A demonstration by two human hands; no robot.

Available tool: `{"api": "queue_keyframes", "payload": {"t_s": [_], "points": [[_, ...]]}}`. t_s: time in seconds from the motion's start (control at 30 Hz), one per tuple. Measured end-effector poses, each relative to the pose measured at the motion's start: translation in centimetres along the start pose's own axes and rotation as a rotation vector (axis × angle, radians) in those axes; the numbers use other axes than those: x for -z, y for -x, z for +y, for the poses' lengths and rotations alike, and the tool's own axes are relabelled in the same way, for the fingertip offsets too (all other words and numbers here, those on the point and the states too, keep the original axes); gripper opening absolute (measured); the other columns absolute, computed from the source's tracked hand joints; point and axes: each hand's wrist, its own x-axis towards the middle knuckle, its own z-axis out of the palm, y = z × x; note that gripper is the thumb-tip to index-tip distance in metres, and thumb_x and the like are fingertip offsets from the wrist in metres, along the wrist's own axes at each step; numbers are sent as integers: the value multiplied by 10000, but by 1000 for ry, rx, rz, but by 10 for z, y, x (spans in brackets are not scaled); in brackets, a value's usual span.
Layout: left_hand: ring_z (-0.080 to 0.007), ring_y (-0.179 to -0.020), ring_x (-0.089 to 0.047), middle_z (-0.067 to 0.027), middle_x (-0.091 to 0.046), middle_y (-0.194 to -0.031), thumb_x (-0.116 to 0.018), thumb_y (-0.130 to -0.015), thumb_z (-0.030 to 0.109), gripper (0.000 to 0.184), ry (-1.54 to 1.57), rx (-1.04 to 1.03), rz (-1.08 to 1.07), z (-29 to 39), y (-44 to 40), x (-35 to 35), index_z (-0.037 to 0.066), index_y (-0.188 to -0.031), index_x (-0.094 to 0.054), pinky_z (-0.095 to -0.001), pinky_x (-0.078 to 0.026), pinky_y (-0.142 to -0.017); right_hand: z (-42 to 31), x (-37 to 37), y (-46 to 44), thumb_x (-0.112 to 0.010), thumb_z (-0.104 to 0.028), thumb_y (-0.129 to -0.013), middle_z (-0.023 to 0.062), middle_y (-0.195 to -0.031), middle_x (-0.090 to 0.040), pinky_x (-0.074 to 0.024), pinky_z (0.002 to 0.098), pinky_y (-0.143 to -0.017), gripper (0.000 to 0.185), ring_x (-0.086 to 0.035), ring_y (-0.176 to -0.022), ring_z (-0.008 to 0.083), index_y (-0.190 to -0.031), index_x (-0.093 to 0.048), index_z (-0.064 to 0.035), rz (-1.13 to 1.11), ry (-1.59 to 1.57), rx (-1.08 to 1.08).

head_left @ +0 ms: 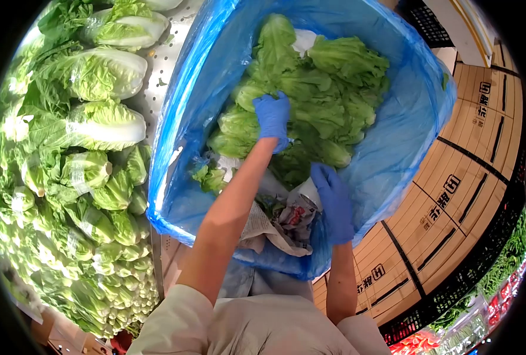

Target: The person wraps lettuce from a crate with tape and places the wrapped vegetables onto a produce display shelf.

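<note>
Head view: within a blue plastic liner (411, 118), the left hand (272, 122), fingers bent, touches lettuce (331, 92) on the far side, the right hand (334, 204) touches nearer newspaper (298, 218), and whether either grips cannot be told.

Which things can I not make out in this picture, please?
All in the head view:
Bottom of the blue bag: hidden by lettuce.
Palm side of the left hand: hidden by its back.
Text on the printed paper: too small, crumpled.
Reddish produce, lower right: cut off by image edge.
</note>
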Motion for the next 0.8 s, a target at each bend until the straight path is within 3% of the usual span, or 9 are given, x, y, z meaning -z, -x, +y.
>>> {"api": "queue_keyframes", "payload": {"t_s": [0.1, 0.2, 0.27, 0.3, 0.4, 0.43, 0.47, 0.7, 0.8], "points": [[-332, -646, -580, -176, -569, -643, -490, -767, 67, 286, 344, 448, 12, -6, -2, 5, 9, -1045, -521, -463, -422, -587, 5, 3, -1, -523, -397, -850, 132, -798, -594, -423, 291, -673, 428, -528, -679, 195, -1080, -568, -40, -27, 86, -54], [-332, -646, -580, -186, -566, -656, -492, -771, 35, 351, 420, -144, -313, -37, 4, 16, 7, -1121, -484, -431, -440, -552, 10, 3, 3, -528, -377, -856, 113, -821, -597, -421, 281, -685, 413, -517, -691, 175, -1082, -569, -34, -40, 28, -98], [-313, -601, -572, -179, -554, -643, -497, -776, 24, 397, 2, -464, -149, -40, 4, 21, 16, -1169, -441, -399, -437, -520, 19, 3, 3, -535, -348, -859, 91, -880, -603, -415, 267, -713, 404, -517, -750, 148, -1078, -572, -10, -17, -106, -68], [-313, -601, -572, -179, -554, -643, -497, -776, 24, 397, 3, -459, -147, -37, 5, 22, 16, -1169, -441, -399, -437, -520, 19, 5, 2, -535, -348, -859, 91, -880, -603, -415, 267, -713, 404, -517, -750, 148, -1078, -572, -10, -20, -103, -66], [-315, -583, -562, -181, -563, -658, -498, -800, 60, 264, 193, -342, -43, -26, 12, 34, 11, -1059, -518, -395, -432, -529, 11, 14, 4, -544, -317, -857, 78, -938, -595, -405, 253, -756, 393, -512, -814, 131, -1074, -575, 10, -4, -243, -154], [-343, -598, -543, -176, -560, -664, -497, -818, 153, 176, 623, 63, -109, -20, 14, 51, 0, -891, -545, -417, -419, -559, 1, 20, 6, -547, -314, -855, 81, -948, -594, -402, 250, -773, 393, -516, -832, 130, -1070, -577, 14, 10, -274, -184], [-371, -614, -524, -171, -557, -670, -496, -836, 246, 292, 1039, 480, -171, -15, 15, 67, -12, -722, -571, -439, -407, -588, -5, 24, 7, -550, -311, -854, 84, -959, -594, -399, 247, -789, 393, -521, -850, 129, -1067, -579, 18, 27, -306, -212], [-369, -626, -517, -188, -552, -660, -521, -822, 323, 343, 550, 185, -5, -19, 55, 22, 2, -716, -576, -440, -418, -611, 14, 14, -32, -562, -282, -840, 73, -894, -602, -436, 235, -727, 339, -561, -791, 131, -1033, -619, -10, 18, -309, -198], [-384, -627, -515, -209, -553, -698, -571, -791, 339, 329, 434, 205, -68, -18, 55, 32, 10, -770, -582, -438, -434, -620, 18, -12, -69, -584, -295, -846, 74, -843, -613, -478, 250, -668, 328, -581, -733, 134, -989, -612, 0, -136, -689, -477]]}}
